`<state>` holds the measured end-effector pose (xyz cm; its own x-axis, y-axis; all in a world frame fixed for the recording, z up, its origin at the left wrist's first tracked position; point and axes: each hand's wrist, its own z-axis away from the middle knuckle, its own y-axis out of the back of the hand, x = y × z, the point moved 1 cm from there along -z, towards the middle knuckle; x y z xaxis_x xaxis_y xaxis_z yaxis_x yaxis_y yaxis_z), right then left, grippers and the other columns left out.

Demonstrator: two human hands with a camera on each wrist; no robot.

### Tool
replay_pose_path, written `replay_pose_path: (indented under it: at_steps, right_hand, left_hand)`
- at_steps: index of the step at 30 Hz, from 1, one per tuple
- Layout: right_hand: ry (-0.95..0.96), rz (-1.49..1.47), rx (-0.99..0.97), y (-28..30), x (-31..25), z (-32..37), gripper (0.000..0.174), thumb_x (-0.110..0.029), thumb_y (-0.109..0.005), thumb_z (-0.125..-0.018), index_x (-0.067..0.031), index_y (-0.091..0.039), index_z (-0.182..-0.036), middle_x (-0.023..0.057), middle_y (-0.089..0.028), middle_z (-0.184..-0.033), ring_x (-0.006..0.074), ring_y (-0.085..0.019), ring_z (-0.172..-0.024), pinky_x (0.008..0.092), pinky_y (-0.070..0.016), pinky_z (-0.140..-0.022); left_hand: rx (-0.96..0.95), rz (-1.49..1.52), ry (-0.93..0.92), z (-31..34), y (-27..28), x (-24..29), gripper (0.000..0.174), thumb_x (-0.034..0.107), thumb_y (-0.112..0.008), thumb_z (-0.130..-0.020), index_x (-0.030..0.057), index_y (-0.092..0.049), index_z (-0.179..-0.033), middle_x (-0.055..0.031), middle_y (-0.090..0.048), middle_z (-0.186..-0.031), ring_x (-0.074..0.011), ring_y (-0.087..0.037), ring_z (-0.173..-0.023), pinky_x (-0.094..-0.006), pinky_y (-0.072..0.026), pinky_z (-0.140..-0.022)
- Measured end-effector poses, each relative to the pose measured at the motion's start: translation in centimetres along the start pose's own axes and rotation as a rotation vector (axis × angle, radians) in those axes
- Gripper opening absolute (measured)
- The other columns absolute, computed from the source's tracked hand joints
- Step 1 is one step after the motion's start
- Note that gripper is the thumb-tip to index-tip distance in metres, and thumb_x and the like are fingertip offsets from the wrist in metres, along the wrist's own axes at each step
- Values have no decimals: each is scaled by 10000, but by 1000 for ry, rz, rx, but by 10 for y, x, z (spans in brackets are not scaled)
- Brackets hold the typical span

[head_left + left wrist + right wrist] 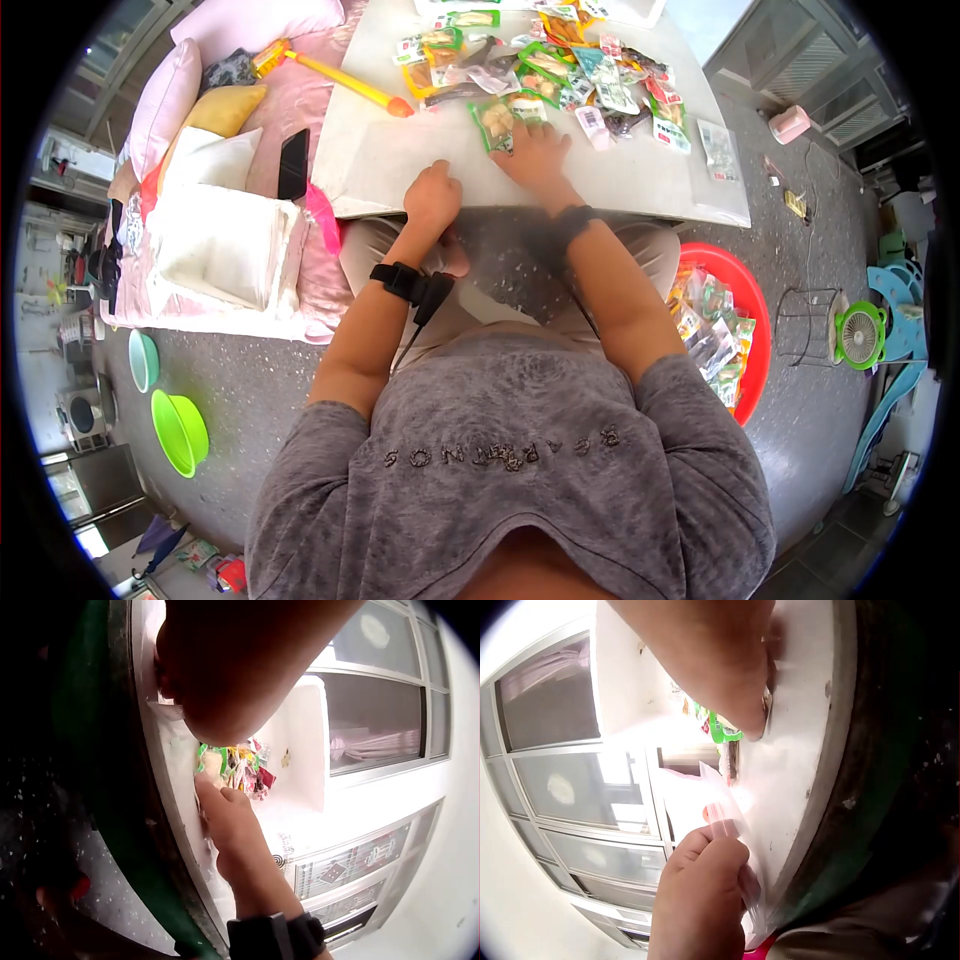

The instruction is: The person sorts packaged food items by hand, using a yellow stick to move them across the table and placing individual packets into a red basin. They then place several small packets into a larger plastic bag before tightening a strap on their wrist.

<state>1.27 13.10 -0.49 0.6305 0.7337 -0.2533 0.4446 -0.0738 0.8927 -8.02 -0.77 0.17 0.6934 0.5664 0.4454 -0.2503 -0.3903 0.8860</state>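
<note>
My left hand [435,198] is at the table's near edge, its fingers curled. In the right wrist view, that left hand [705,877] pinches the edge of a clear plastic bag [724,825], which stands up from the fingers. The bag is hard to make out in the head view. Further in on the table, my right hand [540,160] grips the near edge of a green-edged snack packet [495,122] with pale contents. Seen from the left wrist, the right hand [236,821] has its fingertips on this packet [213,763]; its far fingers are hidden.
A pile of mixed snack packets [600,75] covers the table's far side. A clear bag with packets [718,150] lies at the right edge. A red basin [757,340] of packets stands at lower right. A yellow stick [345,78] overhangs the table's left edge beside the pink bed [315,100].
</note>
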Motion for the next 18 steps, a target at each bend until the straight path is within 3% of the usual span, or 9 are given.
replay_pose_path:
  at_steps: [3,6,9,15,16,18]
  right_hand:
    - [26,-39,-47,3,2,3,436,-298,-592,-654,-92,-495,-1026,134,-534,-978,269,-449,-984,522,-249,-847]
    - [-20,-251,-102,5,9,9,369,-183,-572,-669,-73,-497,-1013,136,-553,-923,248,-499,-921,433,-344,-819]
    - [-108,-640,34,11,16,18,309,-64,-538,-662,-43,-511,-969,152,-558,-886,243,-539,-830,317,-415,-742]
    - [-269,-943,-7,52,40,32,238,-26,-537,-676,-3,-530,-912,76,-571,-847,134,-538,-748,232,-422,-675]
    - [-284,-985,2,60,40,36,233,-17,-541,-691,-3,-522,-922,33,-561,-820,94,-518,-732,220,-419,-646]
    - [-383,-1095,-91,79,40,44,229,-1,-532,-695,-10,-519,-924,28,-556,-805,88,-513,-716,215,-415,-627]
  left_hand:
    - [7,20,-3,0,-2,-3,265,163,-414,-719,34,-504,-933,-174,-554,-874,-333,-529,-811,-418,-420,-705]
    - [19,33,-8,-1,-2,-3,274,163,-414,-716,33,-505,-939,-174,-555,-873,-329,-529,-813,-416,-419,-704]
    - [21,49,-22,0,-2,0,268,160,-415,-713,33,-507,-932,-169,-556,-865,-324,-525,-820,-413,-415,-707]
    - [-32,75,-100,2,-8,18,234,153,-423,-703,41,-510,-890,-155,-559,-832,-315,-519,-819,-411,-408,-697]
    - [-20,90,-117,2,-10,21,230,152,-425,-702,42,-508,-886,-154,-559,-828,-315,-519,-816,-412,-408,-694]
    - [-14,113,-141,3,-16,27,227,150,-428,-700,44,-504,-886,-155,-558,-825,-315,-519,-812,-413,-408,-691]
